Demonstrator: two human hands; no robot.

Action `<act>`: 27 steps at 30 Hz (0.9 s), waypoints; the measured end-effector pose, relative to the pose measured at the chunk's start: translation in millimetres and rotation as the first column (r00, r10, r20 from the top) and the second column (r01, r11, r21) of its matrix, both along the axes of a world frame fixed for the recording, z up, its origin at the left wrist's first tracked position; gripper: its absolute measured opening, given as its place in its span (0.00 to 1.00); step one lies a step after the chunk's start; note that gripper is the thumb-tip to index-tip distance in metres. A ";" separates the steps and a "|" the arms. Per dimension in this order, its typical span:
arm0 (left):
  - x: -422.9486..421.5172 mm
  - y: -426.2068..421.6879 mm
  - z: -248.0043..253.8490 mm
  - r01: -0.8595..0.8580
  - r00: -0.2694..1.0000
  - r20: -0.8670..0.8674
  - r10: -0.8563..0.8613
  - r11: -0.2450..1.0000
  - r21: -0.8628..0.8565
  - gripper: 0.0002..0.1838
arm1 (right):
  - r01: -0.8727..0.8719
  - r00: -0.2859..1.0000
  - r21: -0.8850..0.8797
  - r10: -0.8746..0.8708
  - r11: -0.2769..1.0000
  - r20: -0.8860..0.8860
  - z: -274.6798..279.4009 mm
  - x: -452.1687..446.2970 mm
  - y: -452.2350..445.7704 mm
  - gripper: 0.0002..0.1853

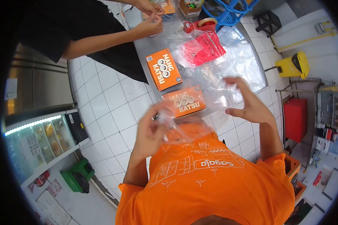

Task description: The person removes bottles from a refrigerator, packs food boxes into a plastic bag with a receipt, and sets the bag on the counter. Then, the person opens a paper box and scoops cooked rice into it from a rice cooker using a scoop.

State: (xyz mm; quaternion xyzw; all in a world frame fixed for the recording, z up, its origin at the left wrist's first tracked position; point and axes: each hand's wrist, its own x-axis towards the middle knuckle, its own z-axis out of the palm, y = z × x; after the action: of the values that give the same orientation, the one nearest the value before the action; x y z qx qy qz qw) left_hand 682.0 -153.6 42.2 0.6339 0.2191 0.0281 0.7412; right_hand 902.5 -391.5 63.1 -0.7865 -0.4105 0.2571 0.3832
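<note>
My left hand (149, 129) is closed on a thin clear plastic bag (189, 133), slightly blurred. The bag hangs in front of my shirt and over the near edge of an orange "Mang Katsu" box (184, 102). To the right of that box, my right hand (248, 101) is raised with thumb and fingers spread, holding nothing I can see. Another orange "Mang Katsu" box (163, 69) lies just beyond the first on the steel table.
Red plastic packs (208, 49), clear bags (245, 62) and a red tape dispenser (201, 25) lie on the table (142, 47). A blue basket (229, 13) stands at its far end. Across the table are a co-worker's hands (151, 23). A yellow bin (293, 64) stands right.
</note>
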 end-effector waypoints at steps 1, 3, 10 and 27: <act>-2.4 -5.1 -0.4 0.043 0.998 0.051 -0.041 0.998 -0.039 0.28 | 0.032 0.996 0.132 -0.042 0.991 0.077 17.1 2.5 23.3 0.24; -6.9 -11.9 -7.5 0.148 0.979 0.159 -0.130 0.983 -0.107 0.29 | 0.055 0.994 0.241 -0.077 0.969 0.083 14.9 1.5 77.0 0.25; -32.1 17.2 -21.8 0.446 0.871 0.117 -0.477 0.867 0.221 0.23 | 0.174 0.830 -0.674 0.261 0.718 0.492 -148.2 -11.5 268.8 0.53; -32.6 46.8 -38.3 0.495 0.862 0.042 -0.505 0.858 0.137 0.21 | -0.061 0.579 -0.591 0.511 0.804 0.636 -167.3 -27.1 268.0 0.44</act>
State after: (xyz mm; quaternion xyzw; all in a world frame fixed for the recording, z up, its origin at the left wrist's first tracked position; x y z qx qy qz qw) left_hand 649.3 -106.8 3.9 0.7114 0.0165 -0.1279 0.6909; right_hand 875.5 -123.5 -104.3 -0.8089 -0.5766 0.0552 -0.1009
